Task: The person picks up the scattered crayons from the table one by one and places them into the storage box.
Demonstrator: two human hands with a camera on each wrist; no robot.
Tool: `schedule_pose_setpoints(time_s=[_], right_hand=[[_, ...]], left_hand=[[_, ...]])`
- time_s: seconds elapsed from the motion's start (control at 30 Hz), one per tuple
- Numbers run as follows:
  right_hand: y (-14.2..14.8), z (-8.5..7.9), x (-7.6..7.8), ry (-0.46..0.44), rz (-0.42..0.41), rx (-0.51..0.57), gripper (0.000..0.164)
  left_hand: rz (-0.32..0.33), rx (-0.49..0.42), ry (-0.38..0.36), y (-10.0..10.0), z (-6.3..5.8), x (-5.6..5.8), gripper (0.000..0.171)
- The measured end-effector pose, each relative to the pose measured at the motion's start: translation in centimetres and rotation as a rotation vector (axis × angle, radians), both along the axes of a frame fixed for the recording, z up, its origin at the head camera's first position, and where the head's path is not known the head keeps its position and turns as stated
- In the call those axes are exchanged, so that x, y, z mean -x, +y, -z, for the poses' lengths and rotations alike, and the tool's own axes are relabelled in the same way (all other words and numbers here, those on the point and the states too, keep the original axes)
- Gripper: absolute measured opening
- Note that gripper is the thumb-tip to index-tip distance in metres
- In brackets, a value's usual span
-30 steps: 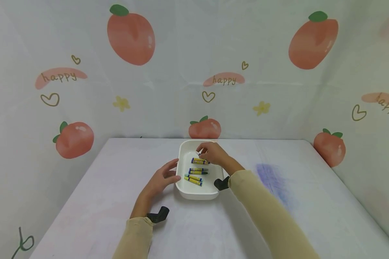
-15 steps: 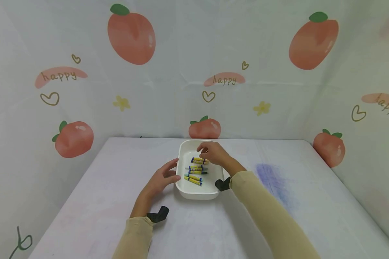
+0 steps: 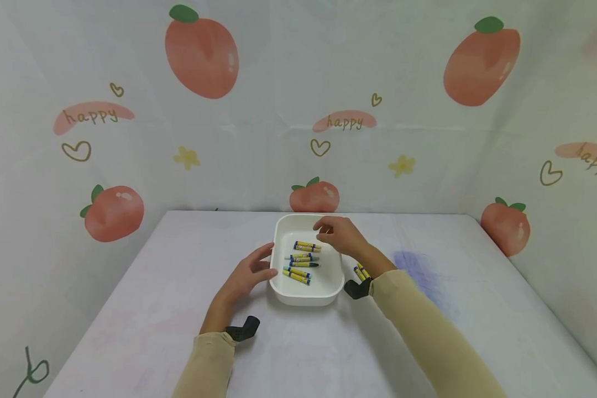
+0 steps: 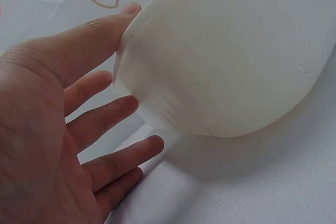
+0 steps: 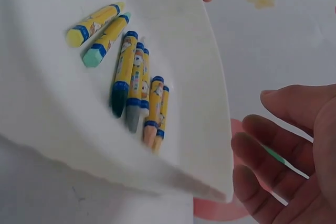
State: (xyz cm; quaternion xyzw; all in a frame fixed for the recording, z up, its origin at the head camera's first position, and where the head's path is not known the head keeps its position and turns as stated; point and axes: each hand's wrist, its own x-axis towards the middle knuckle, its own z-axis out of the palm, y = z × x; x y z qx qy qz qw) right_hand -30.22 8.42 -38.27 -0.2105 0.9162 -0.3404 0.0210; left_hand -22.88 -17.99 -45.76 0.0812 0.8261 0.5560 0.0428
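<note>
A white plastic tray [image 3: 307, 300] holds several crayons in yellow and blue wrappers. In the right wrist view a black crayon [image 5: 124, 64], a grey crayon [image 5: 134, 85] and a white crayon [image 5: 145, 82] lie side by side. Near them are a peach crayon [image 5: 154, 103], a mint green crayon [image 5: 107, 40] and a yellow crayon [image 5: 94, 23]. My left hand [image 3: 246, 276] rests against the tray's left side, thumb at the rim and fingers spread along the outer wall. Above the tray's right rim hovers my right hand [image 3: 342, 235], fingers loosely bent around nothing.
On the table [image 3: 179, 276], two more crayons [image 3: 361, 271] lie right of the tray, partly hidden under my right wrist. A purple-blue smear [image 3: 423, 276] marks the tabletop farther right. Behind stands a cloth backdrop [image 3: 278, 72] with printed peaches.
My right hand has let go of the white crayon, now lying beside the grey one, and moved right towards the rim. Two crayons outside the tray have come into view. My left hand stays put.
</note>
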Motion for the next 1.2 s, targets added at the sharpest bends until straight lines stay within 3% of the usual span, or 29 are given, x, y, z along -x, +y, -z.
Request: schedule_pose_setpoints(time_s=[0.3,0.53,0.83,1.2], right_hand=[[2.1,1.2,-0.6,0.018,0.061,0.045,0.02],[3.5,1.8,-1.1,0.012,0.085,0.105,0.02],[5.8,3.5,-1.4,-0.025,0.119,0.13,0.017],[7.8,4.5,-1.8,-0.046,0.102,0.062,0.018]], left_hand=[[0.008,-0.005,0.011,-0.1,0.0,-0.2,0.069],[0.017,-0.011,0.012,0.0,-0.6,-0.5,0.069],[0.018,0.007,0.013,0.0,-0.1,0.0,0.069],[0.011,-0.005,0.004,0.0,-0.1,0.0,0.069]])
